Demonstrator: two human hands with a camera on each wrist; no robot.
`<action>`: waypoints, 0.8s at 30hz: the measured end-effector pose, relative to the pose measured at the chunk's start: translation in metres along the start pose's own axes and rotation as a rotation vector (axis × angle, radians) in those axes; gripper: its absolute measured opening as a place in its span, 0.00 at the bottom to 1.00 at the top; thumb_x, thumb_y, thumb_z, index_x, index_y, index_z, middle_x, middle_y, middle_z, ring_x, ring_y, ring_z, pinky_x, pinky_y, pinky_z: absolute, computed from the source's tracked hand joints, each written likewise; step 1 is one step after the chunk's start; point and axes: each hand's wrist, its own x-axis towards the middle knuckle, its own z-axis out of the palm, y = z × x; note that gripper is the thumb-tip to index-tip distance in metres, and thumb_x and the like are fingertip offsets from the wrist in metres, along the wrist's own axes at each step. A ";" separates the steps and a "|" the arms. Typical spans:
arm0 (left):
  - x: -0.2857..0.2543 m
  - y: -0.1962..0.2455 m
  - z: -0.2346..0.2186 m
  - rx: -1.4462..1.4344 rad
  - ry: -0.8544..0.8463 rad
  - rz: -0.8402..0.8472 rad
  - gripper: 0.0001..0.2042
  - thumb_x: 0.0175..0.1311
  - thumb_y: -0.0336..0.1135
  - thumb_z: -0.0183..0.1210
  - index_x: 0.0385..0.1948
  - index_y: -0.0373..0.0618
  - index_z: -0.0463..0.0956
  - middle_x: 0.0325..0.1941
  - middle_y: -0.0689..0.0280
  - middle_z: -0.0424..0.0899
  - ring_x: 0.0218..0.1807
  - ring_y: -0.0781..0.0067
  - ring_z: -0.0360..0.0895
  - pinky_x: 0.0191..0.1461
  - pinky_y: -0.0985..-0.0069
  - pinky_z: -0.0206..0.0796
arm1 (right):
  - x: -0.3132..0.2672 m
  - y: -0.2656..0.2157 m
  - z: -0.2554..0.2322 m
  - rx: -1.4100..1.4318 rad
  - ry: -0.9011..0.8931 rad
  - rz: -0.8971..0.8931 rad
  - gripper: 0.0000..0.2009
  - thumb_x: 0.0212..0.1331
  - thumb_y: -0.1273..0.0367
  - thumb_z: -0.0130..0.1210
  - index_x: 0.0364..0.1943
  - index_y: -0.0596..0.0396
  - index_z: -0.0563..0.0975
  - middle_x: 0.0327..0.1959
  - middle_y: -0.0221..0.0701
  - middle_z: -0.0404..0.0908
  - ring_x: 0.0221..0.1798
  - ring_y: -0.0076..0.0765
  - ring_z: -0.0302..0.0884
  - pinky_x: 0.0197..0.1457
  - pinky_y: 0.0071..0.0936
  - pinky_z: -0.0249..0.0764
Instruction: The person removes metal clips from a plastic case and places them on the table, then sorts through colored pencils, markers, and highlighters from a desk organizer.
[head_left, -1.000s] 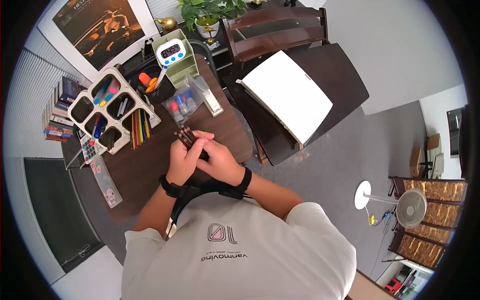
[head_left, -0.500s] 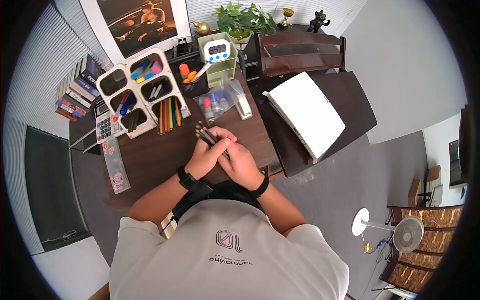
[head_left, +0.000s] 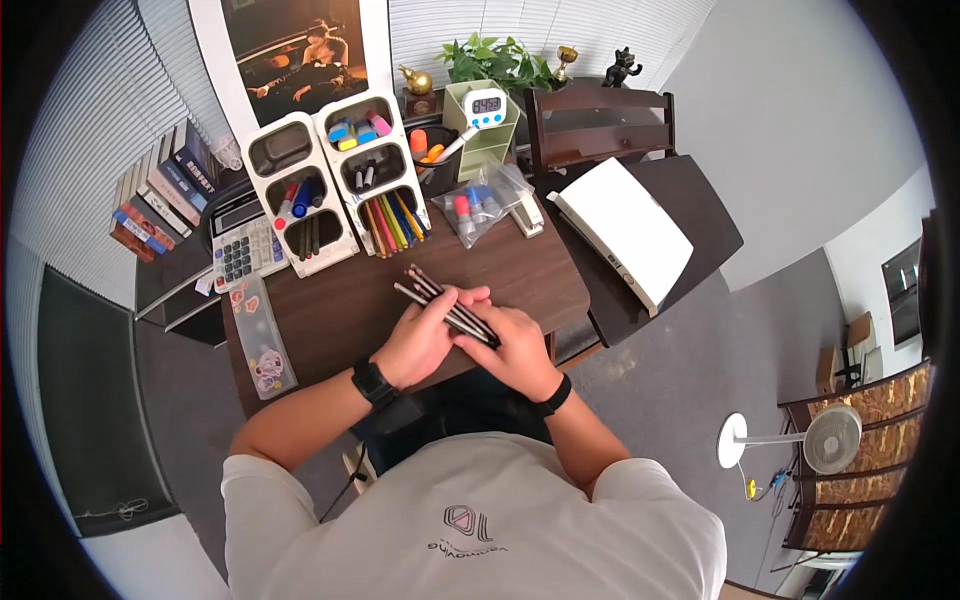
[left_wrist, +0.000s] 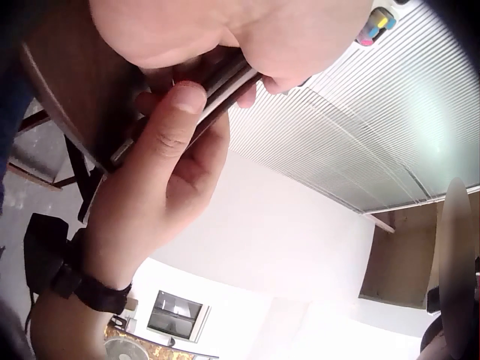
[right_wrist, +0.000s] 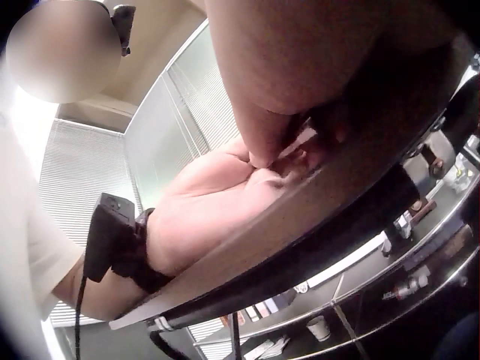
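Both hands hold one bundle of slim dark pencils (head_left: 422, 288) in front of the body, over the near part of the desk. My left hand (head_left: 418, 345) grips the bundle with its thumb across it, close to the upper-left ends, which fan out a little. At the lower-right end, my right hand (head_left: 522, 352) curls around the pencils. In the left wrist view, the right thumb (left_wrist: 169, 135) lies along the dark shafts (left_wrist: 225, 86). The right wrist view shows the left hand (right_wrist: 217, 206) close against the right, with the bundle mostly hidden.
A white organizer (head_left: 350, 225) with pens, markers and coloured pencils stands on the desk (head_left: 330, 330). Near it are a calculator (head_left: 243, 250), a sticker-covered case (head_left: 262, 345), a bag of small bottles (head_left: 482, 205), a stapler (head_left: 528, 215) and a timer (head_left: 486, 106). A white box (head_left: 635, 235) lies to the right.
The head view has shifted, so the desk appears further right and lower. The bundle now slants more sideways, and the right hand shows lower along it. Both hands keep hold of the pencils.
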 end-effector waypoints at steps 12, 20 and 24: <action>-0.028 0.014 -0.029 -0.209 0.011 0.029 0.16 0.86 0.48 0.47 0.54 0.46 0.77 0.60 0.58 0.84 0.69 0.58 0.77 0.77 0.56 0.66 | -0.001 -0.031 0.004 0.362 -0.057 0.320 0.13 0.68 0.69 0.67 0.53 0.57 0.84 0.42 0.42 0.89 0.39 0.42 0.87 0.45 0.35 0.81; -0.029 0.025 -0.032 -0.288 0.178 0.076 0.18 0.82 0.52 0.53 0.53 0.46 0.77 0.57 0.58 0.85 0.66 0.56 0.78 0.73 0.55 0.69 | 0.043 -0.046 -0.028 0.253 0.261 -0.047 0.08 0.64 0.77 0.67 0.46 0.59 0.87 0.37 0.37 0.89 0.37 0.36 0.85 0.43 0.29 0.78; -0.027 0.024 -0.039 -0.311 0.179 0.024 0.18 0.83 0.51 0.51 0.56 0.45 0.75 0.57 0.56 0.84 0.66 0.54 0.79 0.71 0.53 0.71 | 0.093 -0.093 -0.040 0.273 0.196 -0.267 0.10 0.61 0.78 0.68 0.47 0.60 0.86 0.38 0.38 0.90 0.37 0.35 0.85 0.43 0.29 0.78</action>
